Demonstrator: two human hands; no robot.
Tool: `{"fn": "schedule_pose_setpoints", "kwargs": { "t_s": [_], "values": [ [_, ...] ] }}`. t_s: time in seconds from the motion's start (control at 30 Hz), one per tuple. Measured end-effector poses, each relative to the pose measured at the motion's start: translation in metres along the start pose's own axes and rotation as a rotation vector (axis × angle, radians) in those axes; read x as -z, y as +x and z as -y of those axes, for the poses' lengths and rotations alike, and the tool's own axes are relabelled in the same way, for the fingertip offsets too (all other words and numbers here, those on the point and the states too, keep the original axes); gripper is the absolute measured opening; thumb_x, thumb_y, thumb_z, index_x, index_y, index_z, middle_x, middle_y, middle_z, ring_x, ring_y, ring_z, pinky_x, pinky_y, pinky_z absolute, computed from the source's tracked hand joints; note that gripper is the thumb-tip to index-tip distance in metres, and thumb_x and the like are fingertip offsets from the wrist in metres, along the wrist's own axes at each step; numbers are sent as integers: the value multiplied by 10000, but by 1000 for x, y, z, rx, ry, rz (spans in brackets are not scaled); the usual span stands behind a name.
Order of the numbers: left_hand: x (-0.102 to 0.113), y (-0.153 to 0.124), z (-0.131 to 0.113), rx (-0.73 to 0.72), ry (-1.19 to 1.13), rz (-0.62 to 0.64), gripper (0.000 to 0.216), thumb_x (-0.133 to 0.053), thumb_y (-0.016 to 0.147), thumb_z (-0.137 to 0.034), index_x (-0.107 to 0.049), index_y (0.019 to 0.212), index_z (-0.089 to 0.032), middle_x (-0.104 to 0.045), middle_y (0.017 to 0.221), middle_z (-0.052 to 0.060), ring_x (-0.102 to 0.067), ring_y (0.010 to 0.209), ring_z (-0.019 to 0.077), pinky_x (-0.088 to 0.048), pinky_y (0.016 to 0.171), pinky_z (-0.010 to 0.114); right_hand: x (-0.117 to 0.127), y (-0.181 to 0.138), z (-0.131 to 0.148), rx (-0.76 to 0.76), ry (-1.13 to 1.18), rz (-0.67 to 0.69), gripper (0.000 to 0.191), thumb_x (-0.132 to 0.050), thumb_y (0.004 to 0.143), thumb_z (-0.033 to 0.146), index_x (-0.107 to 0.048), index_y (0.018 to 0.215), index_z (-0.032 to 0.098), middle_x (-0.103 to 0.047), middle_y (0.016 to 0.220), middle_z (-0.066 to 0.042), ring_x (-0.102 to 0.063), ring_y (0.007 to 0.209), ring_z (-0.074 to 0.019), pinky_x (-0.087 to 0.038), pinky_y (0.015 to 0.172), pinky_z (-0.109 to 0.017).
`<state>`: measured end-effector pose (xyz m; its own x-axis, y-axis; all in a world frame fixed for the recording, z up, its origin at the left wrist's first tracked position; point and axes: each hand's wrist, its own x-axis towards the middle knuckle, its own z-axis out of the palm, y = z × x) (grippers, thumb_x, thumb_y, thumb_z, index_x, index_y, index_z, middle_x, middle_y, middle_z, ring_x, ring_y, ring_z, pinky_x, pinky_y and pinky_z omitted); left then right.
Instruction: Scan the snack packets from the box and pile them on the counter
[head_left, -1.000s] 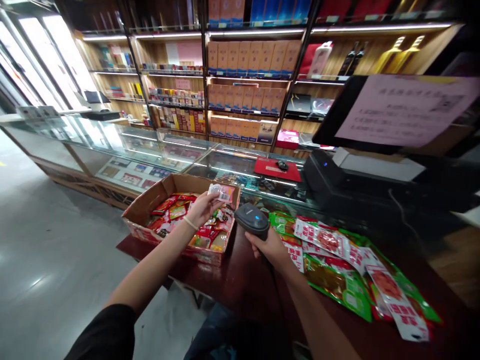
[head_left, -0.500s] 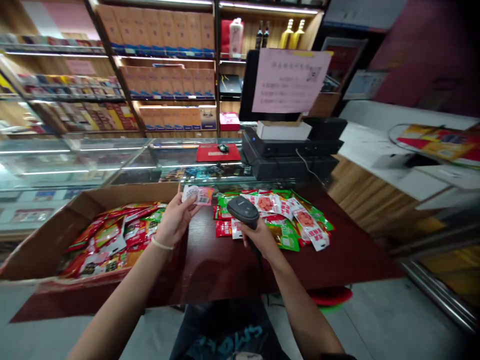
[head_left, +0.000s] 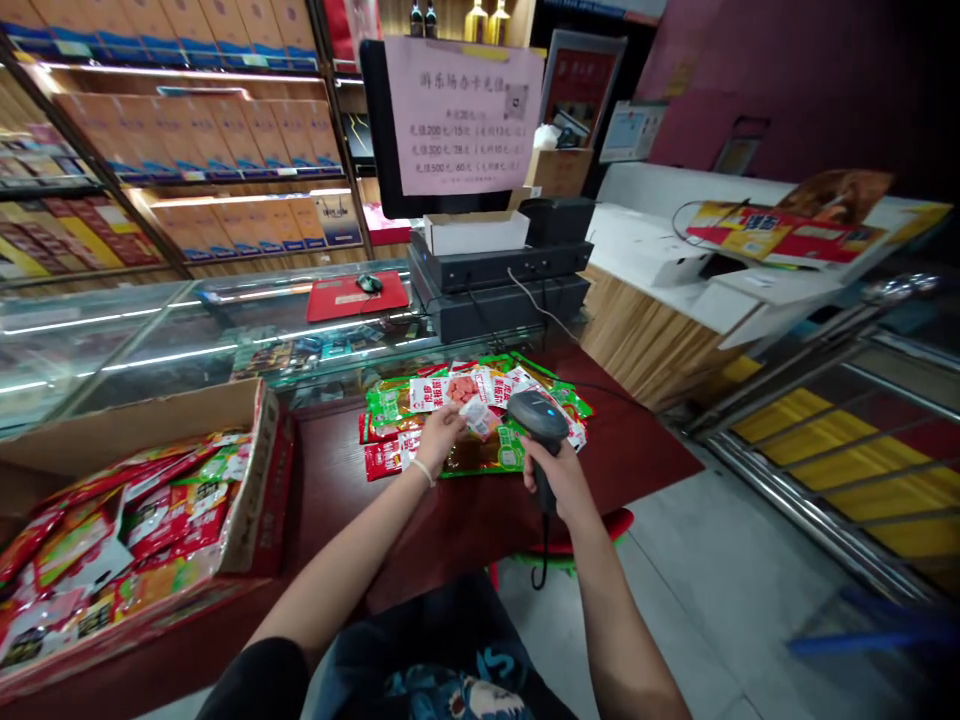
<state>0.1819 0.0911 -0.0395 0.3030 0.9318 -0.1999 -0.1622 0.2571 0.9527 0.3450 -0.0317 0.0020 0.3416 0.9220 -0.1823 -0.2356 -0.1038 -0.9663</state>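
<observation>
Over the pile of snack packets [head_left: 480,455] on the dark red table, my left hand [head_left: 441,440] pinches a small snack packet [head_left: 475,416] with a white label and barcode turned up. My right hand [head_left: 561,478] is wrapped round the handle of a black barcode scanner [head_left: 538,414], a blue light showing on its head and its cable hanging below. The scanner head is just right of the packet, above the pile. The packets beneath are red, green and white, lying flat and overlapping.
An open cardboard box [head_left: 259,470] full of snack packets stands at left. Behind the pile are a glass counter [head_left: 195,370], a red mouse pad [head_left: 330,300] and a black till [head_left: 502,300] with a screen bearing a pink sign [head_left: 465,120]. Metal railings [head_left: 795,400] stand at right.
My left hand has moved from beside the box rightward over the pile, still holding the packet. The scanner in my right hand has shifted right. The camera view has turned right.
</observation>
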Motion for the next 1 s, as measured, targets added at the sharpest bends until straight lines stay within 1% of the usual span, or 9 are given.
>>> {"fn": "schedule_pose_setpoints", "kwargs": {
  "t_s": [0.1, 0.17, 0.3, 0.4, 0.53, 0.67, 0.73, 0.83, 1.0],
  "values": [
    [-4, 1, 13, -62, 75, -11, 278, -762, 697, -190, -694, 964, -159, -741, 1046, 99, -675, 1046, 236, -482, 1010, 419, 4, 1, -2, 5, 11, -13, 379, -794, 708, 497, -567, 701, 194, -543, 458, 55, -493, 336, -102, -385, 323, -200],
    [0, 0, 17, -101, 113, -14, 285, -751, 684, -155, -706, 965, -150, -739, 1077, 112, -669, 1070, 245, -445, 1054, 440, 4, 3, -3, 15, 17, -13, 377, -797, 705, 494, -573, 700, 191, -547, 454, 52, -494, 331, -102, -387, 322, -202],
    [11, -2, 16, -122, 95, 15, 274, -743, 699, -195, -707, 967, -147, -734, 1083, 123, -671, 1057, 251, -464, 1022, 445, -1, 6, -3, 6, 20, -8, 390, -809, 687, 494, -564, 692, 191, -547, 452, 54, -487, 322, -100, -381, 313, -201],
    [17, -4, 8, -121, 60, 29, 292, -746, 717, -226, -698, 995, -150, -725, 1092, 125, -677, 1008, 230, -505, 949, 408, -6, 7, -3, -4, 12, -3, 398, -808, 684, 501, -557, 698, 193, -544, 454, 58, -486, 324, -99, -372, 306, -196],
    [28, -9, -5, -113, 20, -6, 281, -745, 733, -218, -684, 997, -143, -723, 1026, 110, -676, 923, 188, -530, 866, 343, -17, 5, -1, 1, -22, 29, 391, -805, 685, 503, -579, 764, 194, -547, 463, 65, -492, 332, -104, -372, 309, -195],
    [47, -18, -21, -115, -32, -63, 284, -733, 747, -212, -665, 1014, -144, -710, 990, 96, -671, 888, 180, -540, 818, 331, -34, 2, 2, 14, -51, 58, 401, -802, 676, 515, -586, 768, 190, -550, 470, 60, -494, 342, -103, -378, 319, -193],
    [59, -25, -31, -135, -50, -93, 290, -732, 749, -216, -663, 1023, -152, -704, 1011, 92, -669, 891, 180, -541, 819, 332, -45, 1, 3, 17, -74, 89, 394, -799, 678, 514, -586, 742, 189, -549, 469, 55, -497, 345, -107, -377, 322, -196],
    [79, -39, -49, -189, -75, -124, 295, -726, 757, -229, -660, 1037, -162, -695, 1063, 89, -669, 904, 171, -535, 852, 333, -62, 0, 5, 33, -128, 166, 395, -778, 705, 506, -552, 631, 191, -538, 454, 42, -487, 344, -104, -376, 331, -202],
    [119, -73, -88, -326, -50, -160, 319, -717, 771, -246, -653, 1072, -164, -682, 1098, 92, -657, 970, 184, -526, 875, 336, -99, -2, 12, 50, -206, 304, 427, -736, 760, 503, -541, 549, 187, -527, 421, 19, -469, 340, -102, -381, 353, -212]
  ]
}}
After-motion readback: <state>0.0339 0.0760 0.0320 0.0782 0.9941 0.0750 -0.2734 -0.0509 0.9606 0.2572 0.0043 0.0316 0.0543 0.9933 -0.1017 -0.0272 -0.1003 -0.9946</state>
